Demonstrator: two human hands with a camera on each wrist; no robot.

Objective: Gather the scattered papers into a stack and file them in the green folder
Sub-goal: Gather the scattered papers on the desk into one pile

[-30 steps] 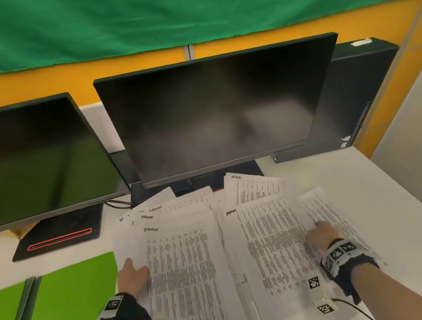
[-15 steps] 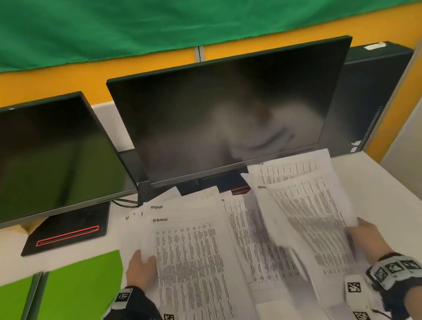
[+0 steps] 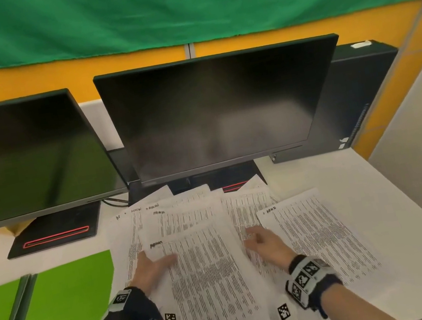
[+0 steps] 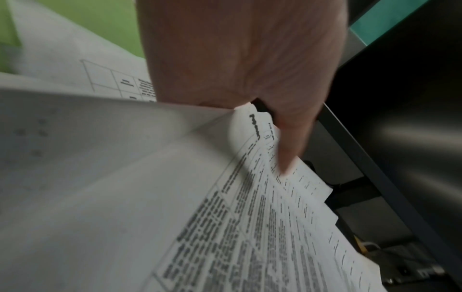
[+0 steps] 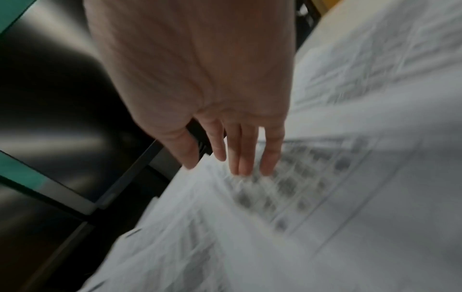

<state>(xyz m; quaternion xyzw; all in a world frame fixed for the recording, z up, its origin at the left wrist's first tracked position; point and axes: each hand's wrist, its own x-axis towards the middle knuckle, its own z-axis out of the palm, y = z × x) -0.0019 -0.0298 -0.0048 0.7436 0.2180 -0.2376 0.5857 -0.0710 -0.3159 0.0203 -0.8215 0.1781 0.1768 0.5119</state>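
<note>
While the white counter (image 3: 378,186) is carrying two dark monitors (image 3: 210,114) at the back, the green folder (image 3: 62,313) is lying open and flat at the near left, its edge just beside the spread of sheets. Between the folder and the right side of the counter, the papers (image 3: 210,272) are lying fanned and overlapping, not yet squared, with one printed sheet (image 3: 317,240) sitting apart to the right and others poking out toward the monitor stand. At the left edge of the pile, the left hand (image 3: 150,269) is holding the top sheets, its thumb lying over the print while the other fingers are hidden beneath. Just right of the centre sheet, the right hand (image 3: 267,245) is resting with its fingers (image 5: 246,156) straight and relaxed, gripping nothing. Judging by this, the gathering step is only partly done; the next move is probably calling for the right hand to be drawing the stray right sheet in over the pile, then both hands squaring the edges before sliding the stack onto the folder
</note>
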